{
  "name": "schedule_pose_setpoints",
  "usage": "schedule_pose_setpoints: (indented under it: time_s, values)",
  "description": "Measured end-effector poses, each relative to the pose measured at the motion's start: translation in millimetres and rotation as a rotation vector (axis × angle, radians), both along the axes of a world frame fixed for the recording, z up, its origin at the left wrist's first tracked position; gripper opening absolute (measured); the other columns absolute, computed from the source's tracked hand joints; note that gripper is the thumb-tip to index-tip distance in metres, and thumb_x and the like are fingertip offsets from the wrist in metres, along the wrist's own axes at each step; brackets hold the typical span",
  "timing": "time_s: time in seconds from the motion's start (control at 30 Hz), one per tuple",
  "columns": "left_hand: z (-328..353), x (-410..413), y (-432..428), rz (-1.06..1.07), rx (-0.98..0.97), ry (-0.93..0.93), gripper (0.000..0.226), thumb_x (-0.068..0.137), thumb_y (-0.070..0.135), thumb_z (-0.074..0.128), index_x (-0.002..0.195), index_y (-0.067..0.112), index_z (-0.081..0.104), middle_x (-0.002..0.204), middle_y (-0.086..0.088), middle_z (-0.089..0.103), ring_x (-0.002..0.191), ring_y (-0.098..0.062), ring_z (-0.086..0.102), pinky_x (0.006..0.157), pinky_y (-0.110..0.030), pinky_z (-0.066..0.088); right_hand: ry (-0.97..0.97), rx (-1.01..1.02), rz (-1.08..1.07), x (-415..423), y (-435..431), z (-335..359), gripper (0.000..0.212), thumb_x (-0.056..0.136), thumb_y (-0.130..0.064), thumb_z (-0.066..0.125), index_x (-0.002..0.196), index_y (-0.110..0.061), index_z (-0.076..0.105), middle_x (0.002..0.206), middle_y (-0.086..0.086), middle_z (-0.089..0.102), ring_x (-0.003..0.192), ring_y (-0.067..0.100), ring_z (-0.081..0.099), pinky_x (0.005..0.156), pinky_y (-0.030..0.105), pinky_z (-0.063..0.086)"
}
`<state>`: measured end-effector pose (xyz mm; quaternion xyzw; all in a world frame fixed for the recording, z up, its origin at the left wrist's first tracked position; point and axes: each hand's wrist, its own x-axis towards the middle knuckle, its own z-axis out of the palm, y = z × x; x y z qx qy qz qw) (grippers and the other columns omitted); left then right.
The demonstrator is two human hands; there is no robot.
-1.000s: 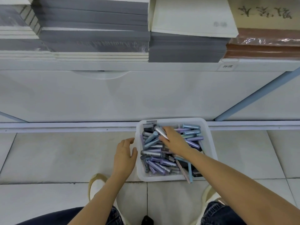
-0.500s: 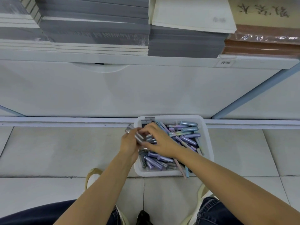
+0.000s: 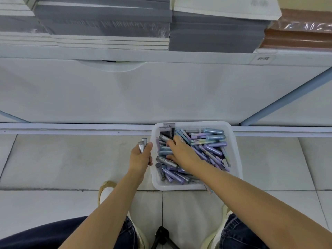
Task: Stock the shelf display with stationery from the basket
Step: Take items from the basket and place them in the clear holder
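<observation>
The stock is a loose heap of short plastic tubes in grey, lilac and pale blue (image 3: pixel 212 148), most likely pens or lead cases. They fill the white rectangular plastic basket (image 3: pixel 236 159), which sits on the pale tiled floor (image 3: pixel 62 159) at 12 o'clock from the person's knees.

They look light, stiff and smooth. Being round, they would probably roll or slip from a loose hold. Taking several side by side around the middle of the barrels seems safest, ends lined up.

The left hand (image 3: pixel 141 157), just beside the basket at its 9 o'clock wall, has its fingers curled round two silver-grey tubes (image 3: pixel 142 145), whose ends stick out toward 12 o'clock. The right hand (image 3: pixel 181 151) lies on the heap's 9 o'clock half with thumb and fingers spread over some tubes. I cannot tell whether it has closed on any yet.

Far off at 12 o'clock, the white shelf edge (image 3: pixel 161 56) carries stacks of grey and white notebooks (image 3: pixel 104 20), with a brown film-wrapped stack (image 3: pixel 296 35) at 2 o'clock. These already crowd that level, so there is little room there. A black tripod leg (image 3: pixel 161 236) stands between the feet at 6 o'clock and may snag a step.
</observation>
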<state>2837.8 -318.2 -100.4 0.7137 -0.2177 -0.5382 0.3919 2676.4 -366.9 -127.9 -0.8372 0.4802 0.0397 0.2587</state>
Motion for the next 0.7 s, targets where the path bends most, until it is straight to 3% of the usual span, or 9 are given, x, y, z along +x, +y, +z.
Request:
schedule_pose_setpoints:
  time_s: [0.17,0.3,0.47,0.6,0.7]
  values:
    - [3.1,-0.3,1.2,-0.053,0.042,-0.007,0.019,0.097,0.017,0.056,0.079,0.012,0.053,0.059,-0.006,0.050,0.054,-0.018,0.047,0.052,-0.025,0.047,-0.181,0.201,-0.212,-21.7,-6.6,6.9,0.027,0.101,-0.022,0.048,0.118,-0.002,0.052,0.114,0.013,0.046,0.092,0.025,0.051,0.078,0.035,0.040]
    - [14.8,-12.7,-2.4,-0.051,0.054,0.129,0.031,0.095,0.020,0.061,0.069,0.011,0.049,0.054,-0.004,0.047,0.050,-0.017,0.043,0.053,-0.030,0.043,-0.429,0.272,-0.377,-30.2,-18.0,28.8,0.011,0.101,-0.026,0.048,0.100,-0.015,0.049,0.090,0.000,0.044,0.080,0.015,0.042,0.070,0.026,0.031]
    - [40.5,-39.4,-10.9,0.021,-0.007,0.295,0.025,0.091,0.024,0.068,0.070,0.015,0.056,0.054,0.001,0.045,0.046,-0.011,0.036,0.043,-0.022,0.035,-0.662,0.371,-0.481,-12.5,-12.6,52.1,0.014,0.101,-0.027,0.049,0.099,-0.014,0.053,0.076,-0.006,0.048,0.062,0.002,0.046,0.056,0.011,0.038]
    - [58.7,-47.6,-15.4,0.190,-0.102,0.276,0.013,0.093,0.019,0.064,0.085,0.008,0.062,0.062,-0.003,0.055,0.048,-0.010,0.046,0.045,-0.021,0.040,-0.813,0.439,-0.532,-2.7,-3.1,67.9,0.010,0.102,-0.028,0.048,0.102,-0.020,0.055,0.079,-0.004,0.055,0.059,-0.003,0.052,0.055,0.014,0.044]
    - [76.6,-44.3,-21.0,0.260,-0.231,0.268,0.012,0.095,0.012,0.060,0.085,0.007,0.056,0.061,-0.003,0.054,0.042,-0.003,0.051,0.042,-0.016,0.043,-0.813,0.424,-0.500,-4.7,-4.4,87.8,0.023,0.101,-0.030,0.048,0.112,-0.012,0.056,0.080,-0.001,0.059,0.062,0.003,0.056,0.058,0.018,0.046]
